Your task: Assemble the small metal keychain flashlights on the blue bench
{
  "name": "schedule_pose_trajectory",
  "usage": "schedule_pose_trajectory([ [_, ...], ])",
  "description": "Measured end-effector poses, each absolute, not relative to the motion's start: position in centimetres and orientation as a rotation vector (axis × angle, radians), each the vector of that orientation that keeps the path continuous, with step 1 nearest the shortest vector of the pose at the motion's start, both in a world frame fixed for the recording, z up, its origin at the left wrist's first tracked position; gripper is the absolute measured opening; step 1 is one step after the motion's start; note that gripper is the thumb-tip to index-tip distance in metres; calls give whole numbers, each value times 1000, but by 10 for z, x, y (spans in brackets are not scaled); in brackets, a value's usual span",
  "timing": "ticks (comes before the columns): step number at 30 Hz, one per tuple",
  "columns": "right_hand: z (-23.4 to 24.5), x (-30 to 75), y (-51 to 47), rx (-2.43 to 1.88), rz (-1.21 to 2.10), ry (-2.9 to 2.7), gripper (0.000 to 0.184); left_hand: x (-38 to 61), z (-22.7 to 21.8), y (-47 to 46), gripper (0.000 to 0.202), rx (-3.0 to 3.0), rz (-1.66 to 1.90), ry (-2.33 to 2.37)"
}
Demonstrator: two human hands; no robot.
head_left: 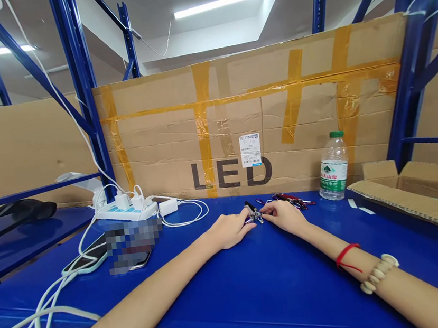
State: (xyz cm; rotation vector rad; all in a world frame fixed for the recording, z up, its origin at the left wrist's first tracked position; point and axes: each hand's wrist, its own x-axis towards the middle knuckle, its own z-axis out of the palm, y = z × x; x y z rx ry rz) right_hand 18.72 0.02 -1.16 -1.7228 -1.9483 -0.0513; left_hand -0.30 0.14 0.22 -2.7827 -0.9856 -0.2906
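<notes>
My left hand [231, 230] rests low over the blue tabletop, its thumb and fingers closed in at a small cluster of shiny metal pieces [256, 216]. From the other side my right hand [286, 216] reaches the same cluster with its thumb and fingertips pinched together. The pieces are too small to name, and the fingertips partly hide them. A dark stick-like piece [249, 206] pokes up just behind the cluster. Past my right hand lies a loose pile of slim dark and red items [296, 200], perhaps pens or keychains.
A water bottle [333, 168] with a green cap and an open cardboard box [419, 203] stand at the right. On the left are a white power strip [127, 211], white cables [54, 290], a phone [90, 257] and a blurred-out patch. A taped cardboard panel [161, 144] closes the back.
</notes>
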Motion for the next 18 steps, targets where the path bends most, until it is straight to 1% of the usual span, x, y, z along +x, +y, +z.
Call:
schedule_pose_trajectory([
  [5, -14, 189, 4, -1718, -83, -1960, 20, -3, 0, 3, 26, -2778, -303, -961],
  [11, -17, 193, 9, -1669, -200, -1914, 23, -3, -1, 5, 28, -2763, -336, -980],
  [14, -17, 193, 12, -1566, -101, -1856, 23, -4, -2, 6, 28, -2759, -392, -990],
  [18, -15, 187, 11, -1372, 171, -1720, 23, -4, -3, 7, 26, -2773, -514, -1001],
])
